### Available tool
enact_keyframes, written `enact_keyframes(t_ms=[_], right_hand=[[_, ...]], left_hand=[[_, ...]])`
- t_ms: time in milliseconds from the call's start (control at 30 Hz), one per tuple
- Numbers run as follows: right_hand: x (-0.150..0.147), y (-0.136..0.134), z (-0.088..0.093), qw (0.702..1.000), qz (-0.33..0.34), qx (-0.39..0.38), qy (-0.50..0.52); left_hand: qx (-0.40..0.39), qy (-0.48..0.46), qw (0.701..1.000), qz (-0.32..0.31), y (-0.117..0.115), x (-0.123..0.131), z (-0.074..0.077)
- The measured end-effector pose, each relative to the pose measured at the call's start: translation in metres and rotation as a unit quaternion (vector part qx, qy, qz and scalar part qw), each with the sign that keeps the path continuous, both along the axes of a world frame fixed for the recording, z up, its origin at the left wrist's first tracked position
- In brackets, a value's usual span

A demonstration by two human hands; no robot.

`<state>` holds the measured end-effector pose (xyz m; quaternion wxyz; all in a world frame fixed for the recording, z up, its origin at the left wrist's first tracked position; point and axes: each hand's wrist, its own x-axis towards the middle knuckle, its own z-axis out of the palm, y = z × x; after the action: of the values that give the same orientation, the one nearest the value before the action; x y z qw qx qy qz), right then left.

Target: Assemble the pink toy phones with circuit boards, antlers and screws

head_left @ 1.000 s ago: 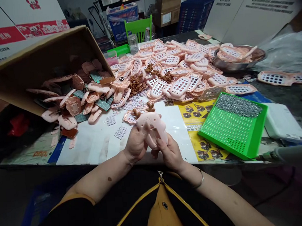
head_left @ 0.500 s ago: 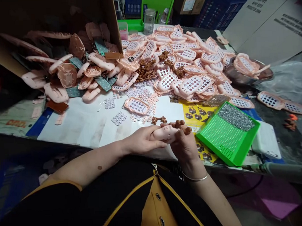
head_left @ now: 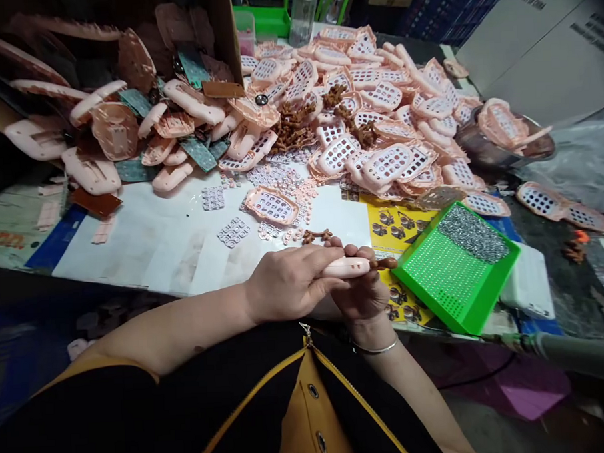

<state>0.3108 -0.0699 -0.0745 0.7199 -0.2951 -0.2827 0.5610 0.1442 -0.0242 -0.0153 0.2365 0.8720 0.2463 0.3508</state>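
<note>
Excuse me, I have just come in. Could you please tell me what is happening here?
A person is holding a pale pink casing in both hands, the left hand and the right hand, above the table's near edge. A brown antler-shaped part sticks out at its right end. Beyond the hands lies a large heap of pink casings. To the right stands a green tray with small metallic pieces at its far end.

A glass jar (head_left: 303,16) stands at the far edge of the desk (head_left: 567,275), beside a green tray (head_left: 267,21); a green chair (head_left: 347,3) is beyond. Toward the far right corner, clear plastic (head_left: 576,151) lies before a printed carton (head_left: 549,39). A grey pipe (head_left: 578,351) runs along the near edge.
</note>
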Motion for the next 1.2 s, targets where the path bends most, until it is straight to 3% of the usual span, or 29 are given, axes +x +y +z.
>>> enact_keyframes(t_ms=[200, 267, 500, 800, 933, 1033, 1100, 1133, 1200], right_hand=[[-0.008, 0.001, 0.002, 0.999, -0.018, 0.026, 0.034], [-0.009, 0.002, 0.008, 0.998, -0.037, 0.02, 0.037], [0.007, 0.001, 0.017, 0.995, -0.09, -0.036, 0.025], [0.0, -0.004, 0.01, 0.991, -0.088, -0.041, 0.096], [0.007, -0.009, 0.007, 0.992, -0.073, -0.024, 0.097], [0.01, -0.012, 0.011, 0.999, -0.025, -0.022, 0.021], [0.009, -0.014, 0.019, 0.997, 0.001, -0.031, -0.075], [0.01, -0.017, 0.025, 0.992, -0.004, -0.036, -0.123], [0.016, -0.026, 0.038, 0.98, -0.052, -0.053, -0.183]], left_hand=[[0.079, -0.049, 0.995, 0.029, -0.009, 0.017, 0.008], [0.058, -0.031, 0.997, 0.03, -0.008, 0.02, 0.011], [-0.123, 0.036, 0.992, 0.01, 0.002, 0.009, 0.01], [-0.115, 0.073, 0.991, 0.011, -0.017, 0.008, 0.015], [-0.158, 0.092, 0.983, -0.006, -0.009, 0.005, 0.016], [-0.257, 0.119, 0.958, -0.047, 0.001, 0.01, 0.024], [-0.358, 0.097, 0.925, -0.087, 0.003, 0.019, 0.027], [-0.426, 0.071, 0.896, -0.102, 0.002, 0.025, 0.027], [-0.574, 0.003, 0.811, -0.111, -0.001, 0.038, 0.022]])
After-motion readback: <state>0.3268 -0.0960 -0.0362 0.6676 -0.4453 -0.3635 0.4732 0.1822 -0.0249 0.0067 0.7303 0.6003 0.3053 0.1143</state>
